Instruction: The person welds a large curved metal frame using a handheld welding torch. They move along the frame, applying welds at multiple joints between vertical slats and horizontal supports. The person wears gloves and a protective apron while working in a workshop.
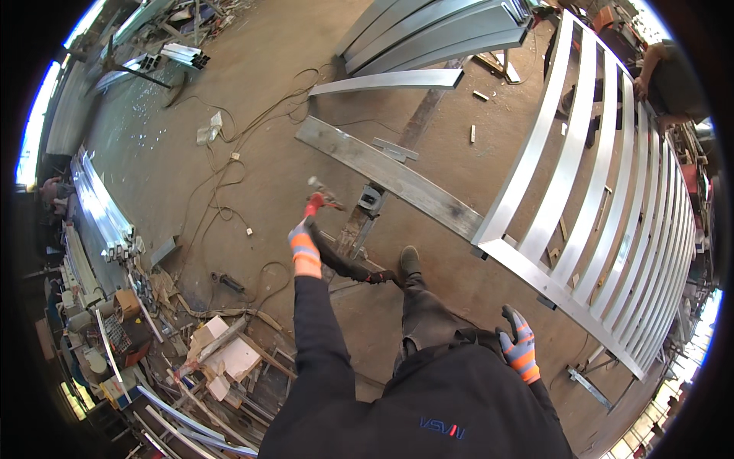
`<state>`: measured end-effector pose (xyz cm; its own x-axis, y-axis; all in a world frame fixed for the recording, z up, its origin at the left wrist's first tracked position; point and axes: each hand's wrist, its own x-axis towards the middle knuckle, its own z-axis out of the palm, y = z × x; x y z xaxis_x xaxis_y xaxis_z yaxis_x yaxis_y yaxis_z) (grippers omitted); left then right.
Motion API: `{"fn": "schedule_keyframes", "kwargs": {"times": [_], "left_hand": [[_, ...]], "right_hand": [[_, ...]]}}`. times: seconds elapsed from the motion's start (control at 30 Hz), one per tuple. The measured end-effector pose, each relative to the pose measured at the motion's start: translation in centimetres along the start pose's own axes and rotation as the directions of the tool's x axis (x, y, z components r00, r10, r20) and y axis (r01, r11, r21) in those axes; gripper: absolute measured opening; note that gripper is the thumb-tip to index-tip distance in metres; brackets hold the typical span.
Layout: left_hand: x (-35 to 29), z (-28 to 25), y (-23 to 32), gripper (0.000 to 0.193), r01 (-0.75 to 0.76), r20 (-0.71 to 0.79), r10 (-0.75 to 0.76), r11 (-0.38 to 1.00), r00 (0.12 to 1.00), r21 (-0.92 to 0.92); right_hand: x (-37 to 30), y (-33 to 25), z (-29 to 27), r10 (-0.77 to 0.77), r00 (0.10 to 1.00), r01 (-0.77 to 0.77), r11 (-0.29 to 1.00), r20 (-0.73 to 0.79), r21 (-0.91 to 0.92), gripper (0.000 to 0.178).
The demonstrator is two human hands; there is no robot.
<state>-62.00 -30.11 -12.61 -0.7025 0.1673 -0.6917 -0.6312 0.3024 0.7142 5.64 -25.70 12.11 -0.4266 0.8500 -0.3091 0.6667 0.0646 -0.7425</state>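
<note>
My left hand (304, 249), in a grey and orange glove, is closed on a red-handled tool (314, 203) with a pale metal head; blur hides its exact kind. A thick black length, perhaps a cable or strap (348, 266), runs from beside that hand towards my leg. My right hand (520, 346), gloved alike, hangs near my hip with its fingers apart and nothing in it. Ahead, a long metal beam (390, 177) rests on a support and meets the corner of a large slatted metal frame (527, 260) on the right.
Another person's hands (641, 88) are at the frame's far side. Stacked metal profiles (436, 34) stand ahead. Loose cables (222, 180) cross the floor on the left. Scrap wood and boards (229, 356) lie at lower left, near a dark power tool (228, 282).
</note>
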Motion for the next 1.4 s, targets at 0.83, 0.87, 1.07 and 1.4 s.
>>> {"fn": "schedule_keyframes", "kwargs": {"times": [0.83,0.87,1.07,1.4], "left_hand": [[-70.4,-0.6,-15.4,0.041,-0.778,0.767,0.144,-0.182,-0.626,-0.601],[-70.9,0.9,-16.4,0.039,-0.759,0.760,0.086,-0.194,-0.644,-0.621],[-77.7,12.1,-27.1,0.037,-0.596,0.578,-0.298,-0.038,-0.759,-0.802],[-77.4,21.3,-29.3,0.079,-0.396,0.364,-0.178,0.207,-0.914,-0.894]], "right_hand": [[-22.6,-2.9,-18.2,0.355,0.801,0.441,0.195,-0.482,0.876,0.055],[-24.4,-0.6,-19.0,0.318,0.773,0.534,0.140,-0.549,0.834,0.046],[-38.4,11.5,-23.7,0.230,0.452,0.762,0.403,-0.862,0.507,0.040],[-63.5,9.8,-31.8,-0.039,-0.254,-0.184,0.983,-0.966,0.009,0.032]]}}
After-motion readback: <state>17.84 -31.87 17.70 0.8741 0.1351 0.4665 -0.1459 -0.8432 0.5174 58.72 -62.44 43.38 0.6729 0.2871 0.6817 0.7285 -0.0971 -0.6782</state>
